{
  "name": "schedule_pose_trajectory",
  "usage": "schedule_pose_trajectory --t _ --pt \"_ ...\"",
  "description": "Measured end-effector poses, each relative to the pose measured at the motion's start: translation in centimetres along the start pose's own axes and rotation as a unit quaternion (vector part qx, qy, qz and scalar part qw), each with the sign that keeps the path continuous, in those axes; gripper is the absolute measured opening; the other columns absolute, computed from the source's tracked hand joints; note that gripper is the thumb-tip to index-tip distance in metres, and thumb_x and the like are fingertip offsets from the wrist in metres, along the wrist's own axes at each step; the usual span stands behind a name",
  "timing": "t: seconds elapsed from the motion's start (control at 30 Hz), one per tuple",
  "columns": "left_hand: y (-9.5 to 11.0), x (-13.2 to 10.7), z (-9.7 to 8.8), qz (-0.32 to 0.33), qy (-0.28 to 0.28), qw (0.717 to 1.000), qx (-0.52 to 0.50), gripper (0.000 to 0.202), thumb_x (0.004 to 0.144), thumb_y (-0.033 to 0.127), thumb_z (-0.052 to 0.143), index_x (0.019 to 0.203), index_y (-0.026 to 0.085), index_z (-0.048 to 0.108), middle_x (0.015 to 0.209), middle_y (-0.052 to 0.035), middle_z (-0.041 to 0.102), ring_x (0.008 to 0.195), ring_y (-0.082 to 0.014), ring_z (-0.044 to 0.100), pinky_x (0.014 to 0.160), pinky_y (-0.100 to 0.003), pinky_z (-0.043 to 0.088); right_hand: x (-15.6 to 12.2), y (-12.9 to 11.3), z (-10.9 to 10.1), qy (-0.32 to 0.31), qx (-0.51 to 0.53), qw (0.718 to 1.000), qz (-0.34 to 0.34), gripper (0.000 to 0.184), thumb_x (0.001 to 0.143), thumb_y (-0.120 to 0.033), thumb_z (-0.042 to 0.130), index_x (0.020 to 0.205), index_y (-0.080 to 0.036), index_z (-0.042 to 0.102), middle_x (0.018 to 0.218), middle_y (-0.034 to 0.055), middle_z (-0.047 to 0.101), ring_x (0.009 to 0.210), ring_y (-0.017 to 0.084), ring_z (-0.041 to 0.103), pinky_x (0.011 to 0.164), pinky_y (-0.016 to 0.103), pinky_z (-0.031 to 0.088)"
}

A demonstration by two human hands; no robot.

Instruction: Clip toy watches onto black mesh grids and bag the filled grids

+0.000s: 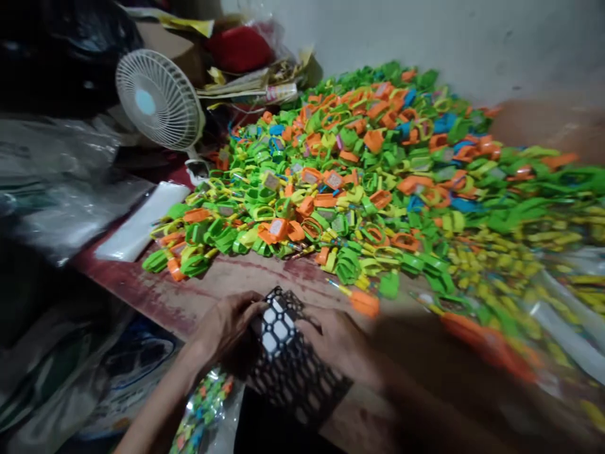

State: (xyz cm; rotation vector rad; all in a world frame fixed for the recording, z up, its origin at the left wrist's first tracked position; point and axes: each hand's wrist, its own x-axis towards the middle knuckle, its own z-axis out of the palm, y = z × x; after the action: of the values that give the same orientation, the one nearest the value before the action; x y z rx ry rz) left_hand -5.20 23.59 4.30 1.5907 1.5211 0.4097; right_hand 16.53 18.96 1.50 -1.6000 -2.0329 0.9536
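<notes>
My left hand (236,318) is closed on the upper left edge of a black honeycomb-patterned piece (307,375), which looks like netting. My right hand (333,337) grips the same piece from the right, thumb on top. Between the hands, several white cells (276,328) show within the black pattern; whether a white object lies beneath I cannot tell. The lower part of the piece hangs toward my lap and is blurred. Just beyond my hands spreads a large heap of green, orange, yellow and blue plastic pieces (326,202) on the table (265,271).
A white fan (158,101) stands at the back left, near a stack of clear plastic bags (142,221). Below the table edge is a bag of colourful pieces (205,407). Yellow pieces (496,271) lie at the right. A wall (378,38) rises behind.
</notes>
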Motion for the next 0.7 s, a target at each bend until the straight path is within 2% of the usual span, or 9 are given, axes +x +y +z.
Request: schedule_pose_trajectory --t 0.1,0.2,0.3,0.4,0.5,0.57,0.63,0.7 --pt "-0.5 1.4 -0.1 0.067 0.035 0.993 0.094 0.032 0.083 0.042 0.05 0.084 0.023 0.074 0.078 -0.0061 0.07 0.069 -0.0222 0.063 0.063 -0.03 0.046 -0.6 0.6 -1.2 0.091 -0.139 0.985 -0.05 0.017 0.094 -0.029 0.053 0.086 -0.02 0.065 0.083 0.0045 0.069 0.074 0.017 0.062 0.065 0.026 0.042" --pt "-1.3 2.6 1.6 0.137 0.079 0.977 0.142 0.033 0.086 0.04 0.047 0.085 0.023 0.076 0.08 -0.007 0.066 0.077 -0.0234 0.061 0.072 -0.034 0.048 -0.7 2.0 -2.6 0.179 -0.307 0.931 -0.081 0.014 0.093 -0.021 0.051 0.088 -0.018 0.064 0.085 0.0085 0.067 0.074 0.02 0.059 0.065 0.029 0.041" --pt "-1.8 3.2 4.1 0.184 0.113 0.971 0.104 0.03 0.091 0.04 0.05 0.097 0.023 0.075 0.088 -0.0064 0.067 0.089 -0.0234 0.06 0.082 -0.036 0.048 0.5 3.7 -2.9 0.202 -0.431 0.877 -0.062 0.02 0.091 -0.01 0.047 0.085 -0.016 0.065 0.078 0.0101 0.064 0.072 0.023 0.056 0.062 0.034 0.037" --pt "-1.9 2.9 5.7 0.204 0.184 0.961 0.031 0.027 0.094 0.035 0.049 0.103 0.02 0.07 0.094 -0.0065 0.068 0.093 -0.0212 0.061 0.086 -0.036 0.049 1.5 4.8 -2.3 0.198 -0.476 0.855 -0.065 0.028 0.085 -0.002 0.042 0.081 -0.016 0.066 0.074 0.0114 0.063 0.073 0.024 0.055 0.063 0.035 0.036" --pt "-2.0 1.7 6.1 0.202 0.226 0.953 0.015 0.026 0.097 0.032 0.045 0.105 0.018 0.065 0.096 -0.0072 0.07 0.094 -0.0201 0.063 0.089 -0.037 0.05 0.9 5.2 -2.2 0.192 -0.446 0.867 -0.11 0.028 0.083 -0.001 0.042 0.08 -0.017 0.065 0.079 0.0111 0.065 0.075 0.023 0.057 0.066 0.035 0.038" --pt "-2.2 0.7 6.4 0.227 0.218 0.945 0.089 0.026 0.094 0.032 0.05 0.112 0.019 0.063 0.106 -0.0089 0.07 0.105 -0.0242 0.06 0.095 -0.043 0.048 -0.4 5.3 -2.7 0.18 -0.372 0.9 -0.14 0.024 0.087 -0.008 0.043 0.083 -0.019 0.065 0.081 0.009 0.066 0.076 0.022 0.059 0.07 0.034 0.042" --pt "-2.5 0.1 6.9 0.25 0.212 0.927 0.184 0.034 0.09 0.032 0.054 0.122 0.02 0.059 0.123 -0.0114 0.065 0.124 -0.0313 0.05 0.104 -0.052 0.042 -2.0 5.7 -3.2 0.175 -0.26 0.94 -0.133 0.019 0.09 -0.02 0.046 0.088 -0.021 0.064 0.083 0.0066 0.067 0.074 0.02 0.061 0.071 0.031 0.046" --pt "-2.4 0.1 7.5 0.246 0.22 0.909 0.254 0.044 0.089 0.032 0.054 0.131 0.018 0.054 0.137 -0.0145 0.056 0.135 -0.0376 0.038 0.107 -0.06 0.036 -3.4 6.4 -3.7 0.177 -0.145 0.97 -0.085 0.016 0.092 -0.031 0.049 0.091 -0.023 0.063 0.083 0.0048 0.068 0.071 0.018 0.063 0.066 0.029 0.048"
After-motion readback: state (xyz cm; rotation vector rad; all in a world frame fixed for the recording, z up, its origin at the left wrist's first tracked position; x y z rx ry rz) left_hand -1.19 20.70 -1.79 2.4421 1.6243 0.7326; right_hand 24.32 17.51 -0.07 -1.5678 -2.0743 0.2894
